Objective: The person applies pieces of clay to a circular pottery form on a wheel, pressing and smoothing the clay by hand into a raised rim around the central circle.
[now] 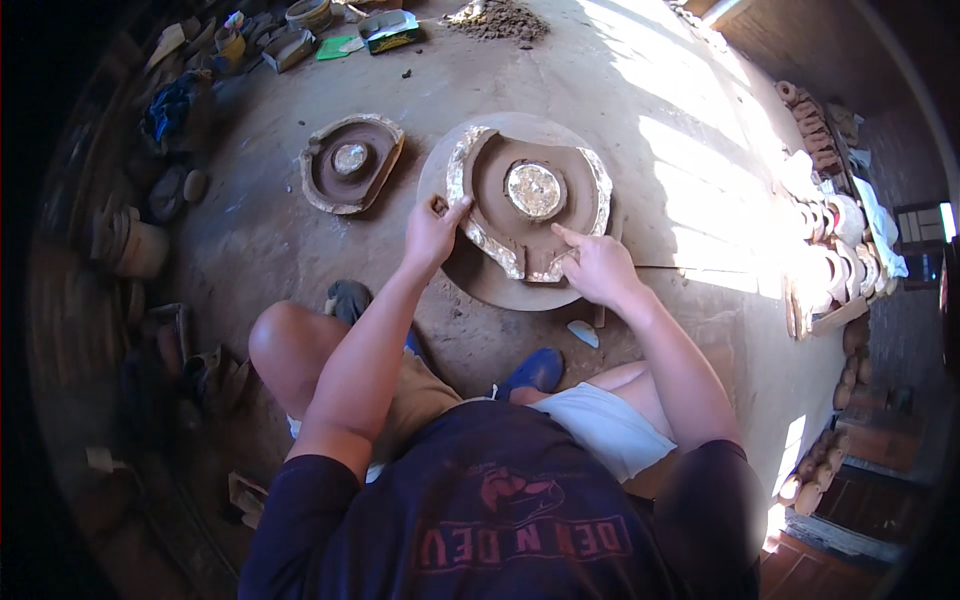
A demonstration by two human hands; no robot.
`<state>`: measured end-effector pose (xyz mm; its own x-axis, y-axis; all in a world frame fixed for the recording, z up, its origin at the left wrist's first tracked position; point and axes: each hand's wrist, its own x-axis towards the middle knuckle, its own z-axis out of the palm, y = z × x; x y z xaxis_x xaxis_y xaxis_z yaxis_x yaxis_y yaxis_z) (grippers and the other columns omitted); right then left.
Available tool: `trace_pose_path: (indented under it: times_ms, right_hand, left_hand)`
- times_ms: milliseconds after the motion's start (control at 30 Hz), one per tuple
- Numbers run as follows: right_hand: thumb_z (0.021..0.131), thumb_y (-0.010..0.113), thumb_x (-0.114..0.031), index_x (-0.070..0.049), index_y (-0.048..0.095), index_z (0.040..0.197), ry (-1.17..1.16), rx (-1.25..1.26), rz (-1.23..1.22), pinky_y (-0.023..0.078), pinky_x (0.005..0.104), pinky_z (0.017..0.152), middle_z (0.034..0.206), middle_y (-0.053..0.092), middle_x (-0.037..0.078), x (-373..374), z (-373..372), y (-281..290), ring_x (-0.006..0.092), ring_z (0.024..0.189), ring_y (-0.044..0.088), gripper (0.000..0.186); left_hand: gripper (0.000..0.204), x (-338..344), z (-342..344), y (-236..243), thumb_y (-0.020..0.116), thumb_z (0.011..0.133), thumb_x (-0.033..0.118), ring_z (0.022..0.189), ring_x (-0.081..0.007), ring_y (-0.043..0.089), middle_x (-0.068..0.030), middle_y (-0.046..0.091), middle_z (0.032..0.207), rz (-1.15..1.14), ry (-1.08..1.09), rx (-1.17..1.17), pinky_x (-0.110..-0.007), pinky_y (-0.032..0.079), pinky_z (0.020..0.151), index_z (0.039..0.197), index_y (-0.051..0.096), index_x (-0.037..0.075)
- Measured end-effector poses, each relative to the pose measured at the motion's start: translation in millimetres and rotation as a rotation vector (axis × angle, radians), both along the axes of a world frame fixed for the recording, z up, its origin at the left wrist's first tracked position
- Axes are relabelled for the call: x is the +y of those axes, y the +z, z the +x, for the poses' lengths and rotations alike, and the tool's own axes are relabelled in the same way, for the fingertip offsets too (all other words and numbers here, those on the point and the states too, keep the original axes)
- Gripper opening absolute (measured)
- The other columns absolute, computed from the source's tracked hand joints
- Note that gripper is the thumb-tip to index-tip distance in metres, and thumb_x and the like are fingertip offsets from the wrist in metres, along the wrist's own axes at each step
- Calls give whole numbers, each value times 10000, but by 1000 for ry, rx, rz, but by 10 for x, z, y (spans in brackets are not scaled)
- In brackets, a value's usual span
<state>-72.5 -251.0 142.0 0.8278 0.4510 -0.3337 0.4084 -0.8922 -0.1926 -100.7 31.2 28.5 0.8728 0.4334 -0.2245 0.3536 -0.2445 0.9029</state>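
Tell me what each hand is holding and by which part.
Neither lifts anything. The left hand grips the left rim of the clay mould lying on the round board; the right hand presses fingers on its front edge.

Dusty earthen floor (pixel 300 250), sunlit patches at right, perhaps brick wall (pixel 790 40), dim cluttered left edge

Strong daylight is admitted from the upper right, where broad patches on the floor (pixel 690 150) are blown out to white glare and the stacked clay pieces (pixel 830 230) are washed out. The left side and the rim are left in deep shadow, with detail lost. Fisheye bending is seen toward the edges, and the whole picture is rendered slightly soft.
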Motion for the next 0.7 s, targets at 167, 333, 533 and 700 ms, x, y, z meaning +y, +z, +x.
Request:
trace_pose_path:
  times_ms: [167, 333, 533, 700]
  right_hand:
    - [905, 578, -243, -174, 721, 1438, 149, 79, -182, 591, 494, 995, 1201, 778, 228, 227, 42, -108, 390, 1130, 749, 556]
    - [900, 585, -218, -122, 733, 1415, 199, -63, -147, 597, 485, 972, 1155, 787, 222, 129, 160, -117, 382, 1100, 760, 544]
    - [910, 591, -220, -71, 669, 1475, 62, 272, 163, 600, 475, 942, 1061, 785, 237, 601, 206, -88, 405, 1036, 762, 590]
    - [911, 620, -236, -59, 603, 1540, 154, 288, 99, 569, 468, 1030, 1225, 744, 292, 979, 420, -267, 427, 1157, 732, 654]
  left_hand:
    - [521, -86, -232, -57, 829, 952, 463, 708, -232, 693, -178, 730, 785, -95, 119, 25, -442, 540, 704, 952, 725, -47]
    - [505, -318, -504, -75, 830, 947, 440, 709, -335, 685, -236, 706, 780, 26, -7, 32, -477, 530, 701, 902, 687, -43]
    - [497, -74, -323, -230, 833, 954, 428, 678, -302, 671, -198, 706, 751, 54, 60, 1, -467, 518, 677, 868, 681, -37]
    - [465, -347, -497, -232, 843, 962, 385, 726, -215, 704, -150, 732, 755, -303, 169, 50, -421, 541, 682, 863, 678, -37]
